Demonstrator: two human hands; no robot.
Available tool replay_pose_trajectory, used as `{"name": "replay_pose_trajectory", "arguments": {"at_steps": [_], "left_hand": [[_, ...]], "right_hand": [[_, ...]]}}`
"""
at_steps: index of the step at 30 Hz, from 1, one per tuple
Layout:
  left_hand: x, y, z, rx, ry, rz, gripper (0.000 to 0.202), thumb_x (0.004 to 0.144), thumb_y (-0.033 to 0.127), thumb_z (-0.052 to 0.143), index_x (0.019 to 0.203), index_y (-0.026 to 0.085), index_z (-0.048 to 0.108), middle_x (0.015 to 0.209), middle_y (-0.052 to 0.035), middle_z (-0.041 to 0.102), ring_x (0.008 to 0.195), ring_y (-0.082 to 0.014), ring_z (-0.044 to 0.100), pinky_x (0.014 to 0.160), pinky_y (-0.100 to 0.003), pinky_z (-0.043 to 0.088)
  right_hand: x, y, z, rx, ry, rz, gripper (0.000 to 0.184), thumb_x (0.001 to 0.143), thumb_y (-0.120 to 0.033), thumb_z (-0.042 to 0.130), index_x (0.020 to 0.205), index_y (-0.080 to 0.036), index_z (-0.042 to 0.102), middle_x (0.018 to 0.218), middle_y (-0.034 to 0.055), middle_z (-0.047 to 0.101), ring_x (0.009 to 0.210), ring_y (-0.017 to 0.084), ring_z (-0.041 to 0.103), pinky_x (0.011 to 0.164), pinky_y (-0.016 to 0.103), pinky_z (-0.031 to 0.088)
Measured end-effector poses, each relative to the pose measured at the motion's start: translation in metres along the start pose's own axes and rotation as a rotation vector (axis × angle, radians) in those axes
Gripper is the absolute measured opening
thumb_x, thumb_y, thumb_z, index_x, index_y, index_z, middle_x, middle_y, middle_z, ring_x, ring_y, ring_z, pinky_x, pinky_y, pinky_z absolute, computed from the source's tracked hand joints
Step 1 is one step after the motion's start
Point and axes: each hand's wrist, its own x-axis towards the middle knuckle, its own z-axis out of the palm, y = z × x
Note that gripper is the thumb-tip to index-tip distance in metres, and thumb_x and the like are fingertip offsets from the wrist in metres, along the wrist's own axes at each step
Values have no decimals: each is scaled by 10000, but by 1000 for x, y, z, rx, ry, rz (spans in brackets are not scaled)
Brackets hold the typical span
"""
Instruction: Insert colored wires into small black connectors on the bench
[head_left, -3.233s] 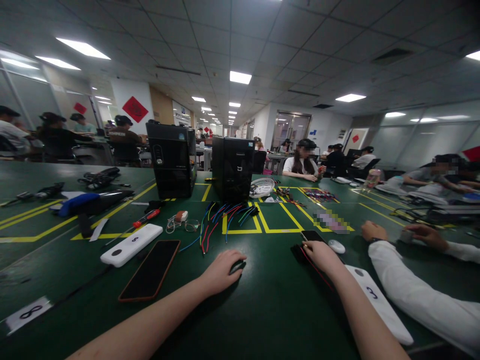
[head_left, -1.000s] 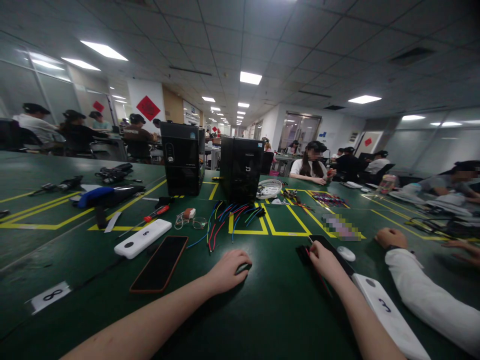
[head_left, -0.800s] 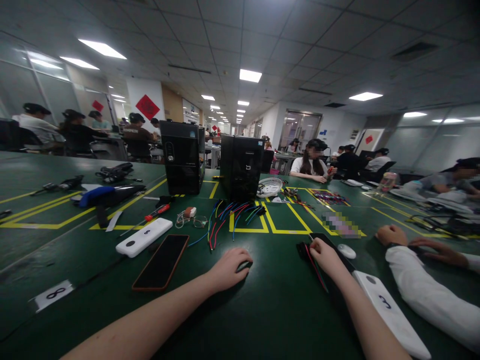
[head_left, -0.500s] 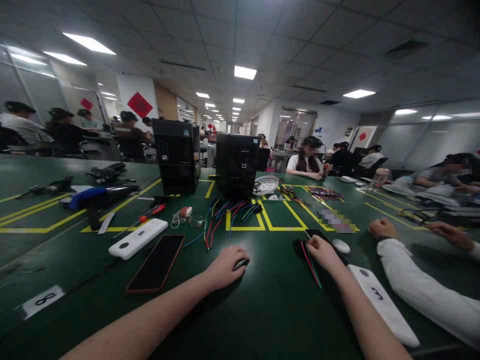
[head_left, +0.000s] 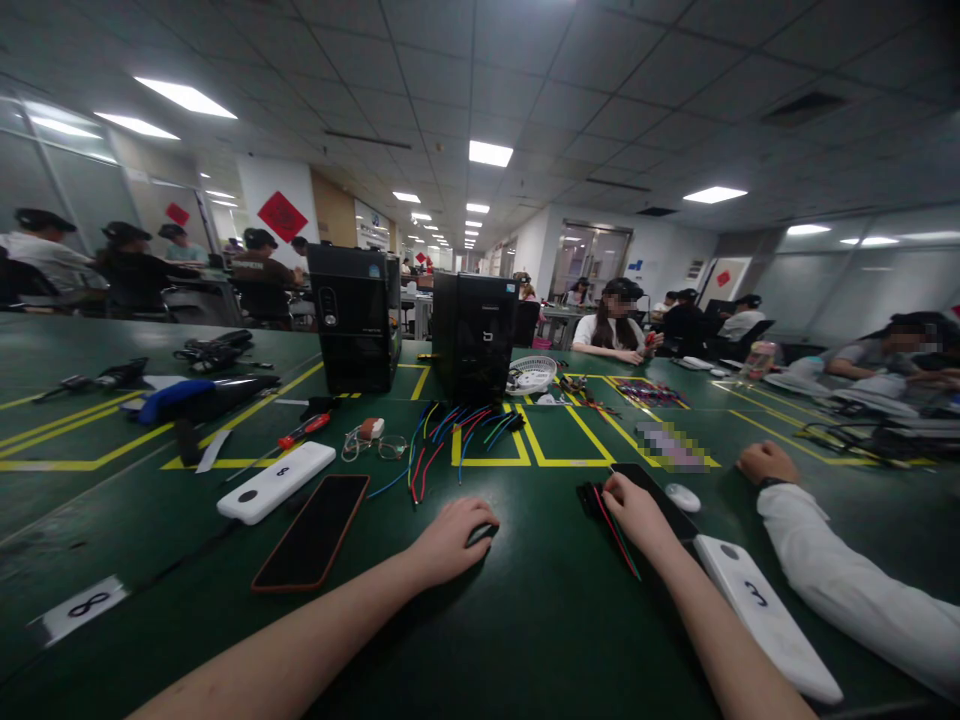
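My left hand rests low on the green table, its fingers curled in with the thumb around a small dark patch. Whether that patch is a thing or a gap between the fingers, I cannot make out. My right hand pinches at a small bundle of red and green wires with black ends, lying beside a dark phone. Ahead of my left hand lies a spread of loose red, blue, green and yellow wires, their far ends bunched in black before a computer tower.
Two black computer towers stand ahead. To the left lie an orange-edged phone, a white power bank, glasses and a screwdriver. A white mouse, another power bank and a co-worker's sleeve are right.
My right hand has shifted slightly left with the wire bundle. My left hand stays nearly in place. The co-worker's farther hand on the right has gone from view.
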Motion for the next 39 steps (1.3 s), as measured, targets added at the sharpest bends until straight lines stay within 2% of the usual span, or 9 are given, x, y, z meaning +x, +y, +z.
{"name": "replay_pose_trajectory", "arguments": {"at_steps": [12, 18, 22, 26, 28, 31, 35, 37, 39], "left_hand": [[1, 0, 1, 7, 14, 4, 235, 806, 244, 517, 1035, 243, 573, 1067, -29, 562, 1021, -201, 491, 909, -322, 361], [0, -1, 2, -3, 24, 22, 233, 807, 234, 515, 1032, 248, 573, 1061, -20, 563, 1023, -195, 493, 911, -319, 362], [0, -1, 2, -12, 24, 20, 227, 806, 228, 516, 1023, 248, 578, 1063, -20, 564, 1022, -194, 495, 916, -326, 364], [0, -6, 6, -76, 52, -21, 410, 785, 231, 538, 1189, 245, 475, 1132, -45, 547, 1080, -207, 473, 959, -350, 342], [1, -12, 10, -123, 167, -99, 627, 766, 221, 551, 1333, 228, 284, 1207, -74, 498, 1113, -211, 456, 977, -368, 333], [3, -22, 17, -122, 260, -179, 783, 720, 243, 600, 1377, 216, 174, 1326, -107, 390, 1233, -245, 342, 1032, -419, 261], [4, -27, 20, -72, 290, -184, 856, 676, 262, 636, 1384, 189, 161, 1422, -122, 251, 1309, -267, 212, 1058, -437, 207], [5, -27, 20, -88, 299, -208, 842, 683, 250, 623, 1384, 177, 161, 1421, -128, 254, 1307, -268, 226, 1057, -437, 210], [6, -26, 19, -106, 292, -240, 827, 691, 241, 611, 1384, 168, 164, 1382, -133, 329, 1274, -270, 298, 1045, -435, 231]], "right_hand": [[-3, -13, 0, -256, 22, -4, 159, 839, -258, 397, 792, -180, 527, 721, 36, 602, 691, 148, 562, 571, 226, 312], [-7, -25, 1, -321, 9, 5, 217, 849, -279, 418, 768, -156, 577, 834, 72, 595, 766, 158, 559, 639, 238, 371], [-12, -33, 7, -344, 69, -16, 276, 860, -310, 394, 815, -141, 608, 941, 110, 563, 826, 184, 563, 705, 268, 411], [-23, -53, 22, -190, 26, -194, 271, 848, -266, 397, 967, -141, 605, 1091, 113, 530, 931, 186, 551, 825, 270, 418], [-29, -67, 33, -88, -34, -337, 306, 835, -249, 412, 1082, -160, 568, 1160, 96, 509, 1004, 182, 524, 894, 271, 399], [-32, -89, 48, -12, -120, -538, 425, 790, -150, 426, 1209, -179, 498, 1259, 87, 454, 1147, 186, 434, 991, 307, 332], [-20, -113, 60, 21, -131, -679, 446, 715, -59, 438, 1133, -167, 550, 1315, 95, 402, 1229, 198, 339, 1040, 339, 258], [-11, -121, 65, 50, -157, -709, 418, 701, -51, 447, 1084, -166, 566, 1274, 95, 442, 1194, 189, 376, 1020, 330, 284], [-3, -128, 73, 71, -173, -710, 411, 694, -31, 435, 1057, -170, 568, 1187, 88, 509, 1119, 170, 440, 971, 315, 335]]}}
